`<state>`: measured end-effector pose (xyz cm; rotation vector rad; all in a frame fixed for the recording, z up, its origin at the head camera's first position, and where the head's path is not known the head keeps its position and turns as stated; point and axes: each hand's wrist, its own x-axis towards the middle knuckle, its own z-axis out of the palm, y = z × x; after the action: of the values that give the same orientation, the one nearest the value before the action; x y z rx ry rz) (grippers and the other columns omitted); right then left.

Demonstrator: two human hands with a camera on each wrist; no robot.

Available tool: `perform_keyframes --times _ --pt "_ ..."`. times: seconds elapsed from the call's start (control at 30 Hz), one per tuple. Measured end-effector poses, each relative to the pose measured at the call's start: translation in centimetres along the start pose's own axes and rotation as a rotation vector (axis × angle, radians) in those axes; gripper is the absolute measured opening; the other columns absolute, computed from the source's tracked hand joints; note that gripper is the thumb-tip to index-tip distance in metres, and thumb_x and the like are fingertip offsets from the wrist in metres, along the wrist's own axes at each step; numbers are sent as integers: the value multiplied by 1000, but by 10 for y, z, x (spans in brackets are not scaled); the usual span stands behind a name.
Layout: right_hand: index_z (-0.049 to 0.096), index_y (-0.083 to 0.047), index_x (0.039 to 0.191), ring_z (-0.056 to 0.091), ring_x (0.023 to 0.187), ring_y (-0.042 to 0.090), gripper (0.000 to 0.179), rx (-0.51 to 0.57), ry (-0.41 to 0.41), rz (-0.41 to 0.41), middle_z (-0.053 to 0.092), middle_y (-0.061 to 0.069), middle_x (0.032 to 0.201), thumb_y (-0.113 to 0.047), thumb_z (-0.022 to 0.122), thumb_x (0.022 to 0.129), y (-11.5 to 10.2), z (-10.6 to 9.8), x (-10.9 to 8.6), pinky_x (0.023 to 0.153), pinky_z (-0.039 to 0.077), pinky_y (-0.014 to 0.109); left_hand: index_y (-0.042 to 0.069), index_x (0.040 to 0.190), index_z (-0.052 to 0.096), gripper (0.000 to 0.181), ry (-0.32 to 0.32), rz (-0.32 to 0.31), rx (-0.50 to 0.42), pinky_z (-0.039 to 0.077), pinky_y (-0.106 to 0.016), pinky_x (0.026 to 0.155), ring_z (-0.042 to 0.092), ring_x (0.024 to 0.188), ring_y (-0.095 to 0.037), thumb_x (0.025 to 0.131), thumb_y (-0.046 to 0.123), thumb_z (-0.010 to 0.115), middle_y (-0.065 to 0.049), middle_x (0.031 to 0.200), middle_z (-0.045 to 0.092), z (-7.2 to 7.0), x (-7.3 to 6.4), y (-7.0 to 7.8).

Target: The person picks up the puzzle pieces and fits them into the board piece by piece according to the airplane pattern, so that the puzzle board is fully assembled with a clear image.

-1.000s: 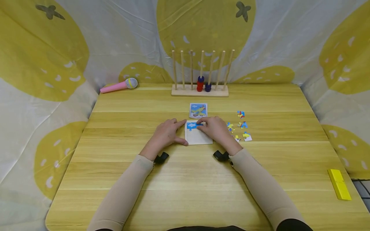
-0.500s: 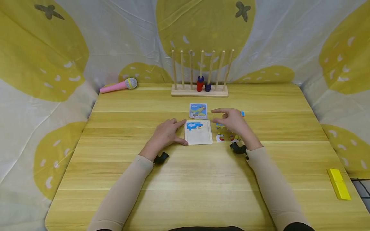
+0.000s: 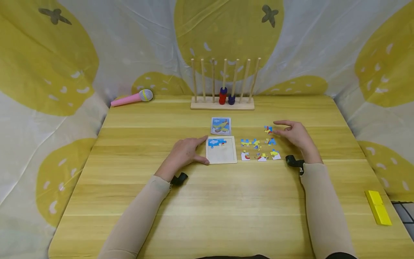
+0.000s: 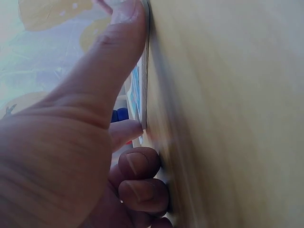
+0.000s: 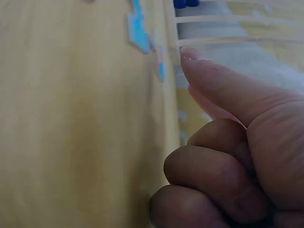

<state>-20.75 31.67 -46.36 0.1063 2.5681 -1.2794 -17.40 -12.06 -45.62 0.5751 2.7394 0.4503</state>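
Note:
A pale square puzzle tray [image 3: 221,153] lies mid-table, joined blue cloud pieces [image 3: 216,142] along its top left. My left hand [image 3: 185,153] rests at the tray's left side, with index finger and thumb spread to its upper and lower left corners. In the left wrist view the thumb [image 4: 107,66] lies along the tray's edge, and the other fingers are bent on the table. My right hand [image 3: 299,138] hovers right of the loose pieces [image 3: 255,143], thumb and index apart with nothing between them. Its fingertips are close to a blue, red and yellow piece [image 3: 268,129].
A picture card with a yellow plane [image 3: 221,126] lies just behind the tray. Farther back stands a wooden peg rack [image 3: 222,104] with red and dark blue beads. A pink toy microphone [image 3: 132,98] is at back left, a yellow block [image 3: 378,208] at the right edge.
My right hand has left the tray and swung right past the loose pieces, with a piece now set in the tray's top row. The left hand has stayed at the tray.

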Motion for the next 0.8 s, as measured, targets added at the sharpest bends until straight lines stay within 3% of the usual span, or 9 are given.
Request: perform_keyframes --times 0.33,0.63,0.8 --pt "66 -20 147 36 58 11 62 -90 -3 0 44 -11 55 -48 79 94 4 7 4 61 31 34 27 165 42 110 9 2 -5 52 -43 89 67 128 -30 73 65 89 -8 151 65 2 1 -3" --pt "65 -21 148 37 60 10 61 -110 -10 -12 55 -8 60 -49 77 96 5 8 5 62 32 35 26 165 41 111 -3 -3 -5 52 -47 95 65 133 -32 73 65 89 -9 154 62 0 0 -2" --pt "66 -20 147 44 64 12 60 -155 3 -28 66 -4 70 -50 76 96 4 9 6 64 34 34 26 165 42 111 7 -2 -16 52 -48 98 63 136 -32 72 65 89 -8 155 61 1 -1 -2"
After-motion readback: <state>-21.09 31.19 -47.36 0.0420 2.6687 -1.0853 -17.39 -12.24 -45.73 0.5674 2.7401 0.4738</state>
